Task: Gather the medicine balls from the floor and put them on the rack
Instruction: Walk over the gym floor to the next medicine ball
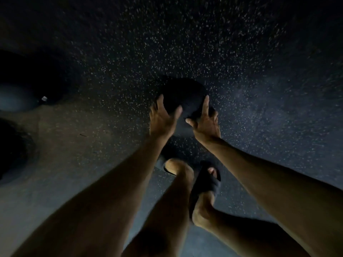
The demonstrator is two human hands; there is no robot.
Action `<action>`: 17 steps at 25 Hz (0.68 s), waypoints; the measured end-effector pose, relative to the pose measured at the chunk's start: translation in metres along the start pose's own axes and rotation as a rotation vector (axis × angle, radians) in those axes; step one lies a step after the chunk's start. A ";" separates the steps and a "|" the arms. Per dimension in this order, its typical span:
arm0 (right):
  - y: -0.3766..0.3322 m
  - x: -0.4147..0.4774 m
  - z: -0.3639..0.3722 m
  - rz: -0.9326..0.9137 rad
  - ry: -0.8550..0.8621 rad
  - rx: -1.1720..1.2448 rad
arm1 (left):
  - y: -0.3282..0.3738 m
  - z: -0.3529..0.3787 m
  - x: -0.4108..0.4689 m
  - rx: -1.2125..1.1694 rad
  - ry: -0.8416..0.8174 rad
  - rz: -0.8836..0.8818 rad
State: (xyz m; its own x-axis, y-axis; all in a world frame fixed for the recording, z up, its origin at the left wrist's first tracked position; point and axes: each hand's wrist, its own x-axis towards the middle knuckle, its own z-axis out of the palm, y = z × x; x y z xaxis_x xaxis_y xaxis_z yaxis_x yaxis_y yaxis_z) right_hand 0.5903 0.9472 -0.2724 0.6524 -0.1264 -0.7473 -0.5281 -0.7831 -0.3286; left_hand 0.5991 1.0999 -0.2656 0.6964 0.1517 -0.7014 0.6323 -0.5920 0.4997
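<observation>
A dark medicine ball [183, 93] sits on the speckled black floor in the middle of the head view. My left hand [161, 117] is against its left side with fingers spread up over the surface. My right hand [206, 121] is on its right side, fingers reaching up the ball and thumb pointing left beneath it. Both arms stretch down toward it. The light is very dim, and no rack is in view.
Two more large dark round balls lie at the left edge, one at upper left [27, 80] and one at mid left [13, 149]. My feet in dark sandals [204, 182] stand just below the ball. Speckled rubber floor [259, 71] spreads to the right and above.
</observation>
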 end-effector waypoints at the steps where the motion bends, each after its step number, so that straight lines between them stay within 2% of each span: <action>1: -0.016 0.014 -0.012 0.045 -0.005 -0.023 | -0.008 -0.004 -0.008 0.040 -0.057 0.041; 4: -0.063 0.059 -0.044 0.143 -0.062 -0.052 | -0.015 -0.002 -0.006 0.117 -0.145 0.069; 7: -0.107 0.114 -0.063 0.117 -0.131 -0.004 | 0.022 -0.012 0.029 0.068 -0.075 -0.022; 10: -0.145 0.154 -0.073 0.100 -0.116 -0.008 | 0.046 -0.043 0.085 0.192 -0.028 -0.093; 11: -0.147 0.155 -0.075 0.060 -0.074 -0.021 | 0.053 -0.054 0.103 0.212 -0.042 -0.096; 13: -0.131 0.136 -0.076 -0.148 0.025 -0.040 | 0.066 -0.075 0.129 0.144 -0.029 -0.120; 15: -0.109 0.109 -0.079 -0.395 0.036 -0.141 | 0.081 -0.097 0.156 -0.012 0.038 -0.166; 17: -0.100 0.116 -0.086 -0.494 0.011 -0.245 | 0.096 -0.109 0.176 -0.083 0.123 -0.214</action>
State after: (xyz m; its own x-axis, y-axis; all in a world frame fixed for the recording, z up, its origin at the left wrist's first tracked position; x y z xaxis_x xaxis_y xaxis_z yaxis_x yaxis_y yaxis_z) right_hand 0.7655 0.9590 -0.2767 0.7966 0.2866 -0.5323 -0.0168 -0.8697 -0.4933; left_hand 0.8192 1.1562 -0.2859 0.5767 0.3646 -0.7311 0.7917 -0.4701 0.3901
